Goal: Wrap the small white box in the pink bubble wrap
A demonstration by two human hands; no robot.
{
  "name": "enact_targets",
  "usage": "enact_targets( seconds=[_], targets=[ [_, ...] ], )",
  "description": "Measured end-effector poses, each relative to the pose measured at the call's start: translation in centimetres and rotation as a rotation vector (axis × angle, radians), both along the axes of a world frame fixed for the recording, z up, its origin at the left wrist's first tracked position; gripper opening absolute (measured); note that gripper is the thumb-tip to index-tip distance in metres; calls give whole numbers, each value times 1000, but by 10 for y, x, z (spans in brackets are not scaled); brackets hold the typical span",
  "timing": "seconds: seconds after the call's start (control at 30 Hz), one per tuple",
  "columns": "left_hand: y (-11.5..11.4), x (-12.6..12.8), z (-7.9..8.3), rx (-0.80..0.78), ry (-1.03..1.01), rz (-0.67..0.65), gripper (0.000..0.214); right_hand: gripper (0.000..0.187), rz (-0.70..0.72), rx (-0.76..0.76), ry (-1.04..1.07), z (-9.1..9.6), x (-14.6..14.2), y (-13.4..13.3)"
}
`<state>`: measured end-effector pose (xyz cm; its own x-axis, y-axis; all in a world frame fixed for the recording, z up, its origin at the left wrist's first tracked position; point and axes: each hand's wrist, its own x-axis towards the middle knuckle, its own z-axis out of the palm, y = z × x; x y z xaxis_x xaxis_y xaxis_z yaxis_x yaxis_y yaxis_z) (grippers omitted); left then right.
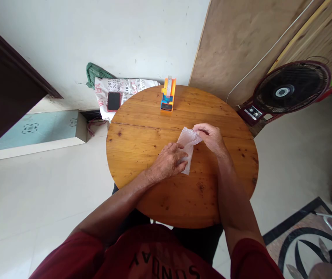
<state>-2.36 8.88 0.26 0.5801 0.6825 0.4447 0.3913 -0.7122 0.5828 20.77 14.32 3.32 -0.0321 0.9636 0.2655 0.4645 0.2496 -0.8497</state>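
Observation:
A small clear plastic bag (187, 142) lies on the round wooden table (142, 128), near its middle. My left hand (168, 161) rests flat on the bag's lower part, fingers stretched out and pressing it down. My right hand (209, 136) pinches the bag's upper right corner between thumb and fingers, lifting it slightly. At the far edge of the table stands an orange and blue tape dispenser (168, 95), well apart from both hands.
A phone (114, 101) lies on a printed white sack (131, 87) behind the table, with a green bag (96, 73) by the wall. A dark red floor fan (288, 89) stands at the right. A patterned rug (302, 240) lies at lower right.

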Motion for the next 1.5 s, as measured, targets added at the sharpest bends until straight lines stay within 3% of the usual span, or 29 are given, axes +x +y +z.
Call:
enact_targets(
  seconds=[0.33,1.03,1.3,1.5],
  targets=[
    [0,0,0,-9,9,6,22,20,-16,23,13,-8,5,4],
    [0,0,0,7,6,3,23,17,-92,-20,-3,-2,5,0],
    [0,0,2,-17,19,1,24,13,-138,-26,91,-5,1,3],
    [1,0,3,-29,20,-4,23,13,-224,-207,289,-3,-4,7]
  ],
)
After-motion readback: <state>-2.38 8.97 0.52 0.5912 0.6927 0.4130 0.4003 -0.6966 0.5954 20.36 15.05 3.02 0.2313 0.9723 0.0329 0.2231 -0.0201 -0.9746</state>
